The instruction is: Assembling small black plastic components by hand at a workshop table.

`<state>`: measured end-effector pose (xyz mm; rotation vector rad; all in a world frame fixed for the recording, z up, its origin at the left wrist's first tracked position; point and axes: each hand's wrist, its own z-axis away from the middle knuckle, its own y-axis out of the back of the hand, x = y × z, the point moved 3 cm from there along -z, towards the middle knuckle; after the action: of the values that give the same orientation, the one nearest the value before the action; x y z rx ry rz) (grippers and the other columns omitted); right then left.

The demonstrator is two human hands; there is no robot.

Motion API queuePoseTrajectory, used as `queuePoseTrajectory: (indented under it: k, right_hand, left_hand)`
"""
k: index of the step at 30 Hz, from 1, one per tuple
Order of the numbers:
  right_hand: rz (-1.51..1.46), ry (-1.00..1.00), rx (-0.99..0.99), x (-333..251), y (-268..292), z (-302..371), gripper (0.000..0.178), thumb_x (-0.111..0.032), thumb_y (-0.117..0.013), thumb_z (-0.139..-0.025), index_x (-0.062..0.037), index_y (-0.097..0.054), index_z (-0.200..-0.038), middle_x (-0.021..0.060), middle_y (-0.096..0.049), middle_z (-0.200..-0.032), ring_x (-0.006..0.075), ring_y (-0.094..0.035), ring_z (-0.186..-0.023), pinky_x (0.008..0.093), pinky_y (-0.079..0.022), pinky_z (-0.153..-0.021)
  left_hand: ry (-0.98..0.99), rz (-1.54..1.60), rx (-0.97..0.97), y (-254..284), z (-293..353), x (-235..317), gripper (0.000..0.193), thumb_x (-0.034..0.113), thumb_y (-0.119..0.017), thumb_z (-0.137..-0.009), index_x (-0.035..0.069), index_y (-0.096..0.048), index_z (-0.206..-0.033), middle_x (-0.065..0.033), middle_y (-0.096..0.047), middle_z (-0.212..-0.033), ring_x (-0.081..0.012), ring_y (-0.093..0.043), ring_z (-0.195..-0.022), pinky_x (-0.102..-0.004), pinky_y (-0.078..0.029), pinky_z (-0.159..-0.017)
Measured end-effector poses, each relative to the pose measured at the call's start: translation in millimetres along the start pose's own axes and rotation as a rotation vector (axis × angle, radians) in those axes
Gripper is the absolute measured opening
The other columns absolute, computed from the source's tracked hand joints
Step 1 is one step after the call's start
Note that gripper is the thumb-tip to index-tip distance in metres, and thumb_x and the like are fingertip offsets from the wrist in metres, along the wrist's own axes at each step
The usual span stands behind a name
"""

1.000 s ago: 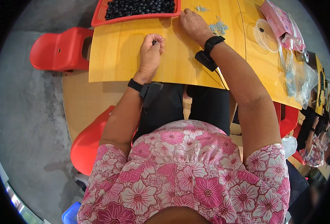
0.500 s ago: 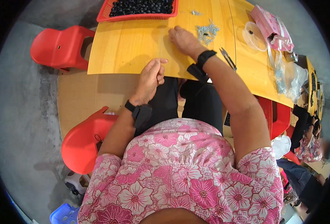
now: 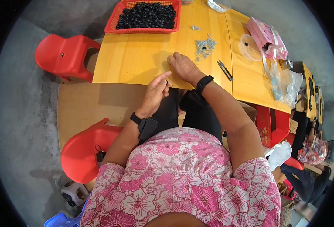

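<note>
My left hand point(image 3: 156, 94) hovers just off the table's near edge. Its index finger points forward, and the other fingers curl round a small dark thing too little to make out. Close by, my right hand point(image 3: 184, 69) is over the yellow table point(image 3: 133, 56), fingers bent together and tips turned down; what they hold, if anything, is hidden. A scatter of small silvery metal pieces point(image 3: 204, 47), with a black bit among them, lies beyond the right hand. Black-handled thread snips point(image 3: 225, 70) rest to its right. My hands are apart.
A red plastic basket point(image 3: 112, 24) of black ring-shaped parts stands at the back. A clear tub point(image 3: 254, 55), pink bag point(image 3: 265, 36) and plastic bags point(image 3: 288, 89) sit at right. Red chairs point(image 3: 67, 55) flank the left side; another person point(image 3: 314, 151) is far right.
My right hand has drawn back from the silvery pieces toward me and closer to my left hand. The left index finger has straightened. The view has shifted, showing more of the basket.
</note>
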<state>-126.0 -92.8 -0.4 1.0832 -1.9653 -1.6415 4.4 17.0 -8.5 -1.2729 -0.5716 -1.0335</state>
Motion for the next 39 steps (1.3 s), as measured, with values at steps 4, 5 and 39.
queuePoseTrajectory:
  k: [4, 5, 39]
  right_hand:
    - [-0.047, -0.099, -0.044, 0, -2, 7, 0.018, -0.011, -0.050, -0.085, -0.0034, -0.051, -0.101, 0.0196, -0.055, -0.090, 0.0342, -0.061, -0.082, 0.0386, -0.051, -0.072]
    - [-0.122, -0.176, -0.037, -2, 0, 11, 0.017, -0.009, -0.050, -0.086, -0.0039, -0.051, -0.102, 0.0197, -0.056, -0.091, 0.0326, -0.061, -0.082, 0.0365, -0.051, -0.072]
    - [-1.485, -0.696, 0.421, -74, 57, 117, 0.014, -0.003, -0.063, -0.086, 0.0006, -0.066, -0.100, 0.0034, -0.066, -0.087, 0.0080, -0.060, -0.074, 0.0196, -0.050, -0.069]
  left_hand:
    - [-0.012, 0.032, 0.080, 3, -2, -9, 0.022, 0.013, -0.049, -0.097, 0.004, -0.051, -0.117, -0.0045, -0.059, -0.094, -0.0056, -0.050, -0.072, -0.0182, -0.044, -0.064]
    - [-0.004, 0.008, 0.106, 4, -1, -9, 0.018, 0.013, -0.050, -0.096, 0.004, -0.051, -0.112, -0.0055, -0.061, -0.094, -0.0062, -0.051, -0.073, -0.0184, -0.044, -0.064]
    - [-0.251, -0.379, 0.068, -51, 31, 5, 0.015, 0.008, -0.064, -0.086, -0.001, -0.067, -0.098, 0.0000, -0.066, -0.079, -0.0030, -0.055, -0.064, -0.0171, -0.046, -0.058]
